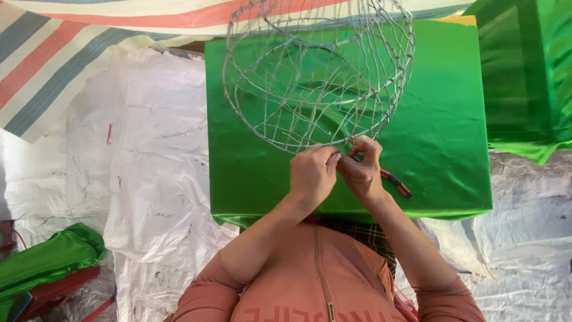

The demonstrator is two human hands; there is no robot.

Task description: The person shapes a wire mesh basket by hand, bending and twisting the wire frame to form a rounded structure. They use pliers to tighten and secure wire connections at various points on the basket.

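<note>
Both hands pinch the near rim of the wire cage [319, 71] on the green tabletop [441, 119]: left hand [313, 174], right hand [361, 170]. Looks light, springy, snaggy; the rim ring seems the firmest hold.

Bright daylight, soft and even, colours saturated. Green cloth [441, 119] shiny, pale sheen streaks across top and on folds at right. Faint shadow of wire frame [319, 71] on cloth beneath it; darker shadow under cloth's near edge. White sheet [155, 149] near washed out. Focus sharp mid-frame; thin wires slightly soft. Mild wide-angle bend at edges.
</note>
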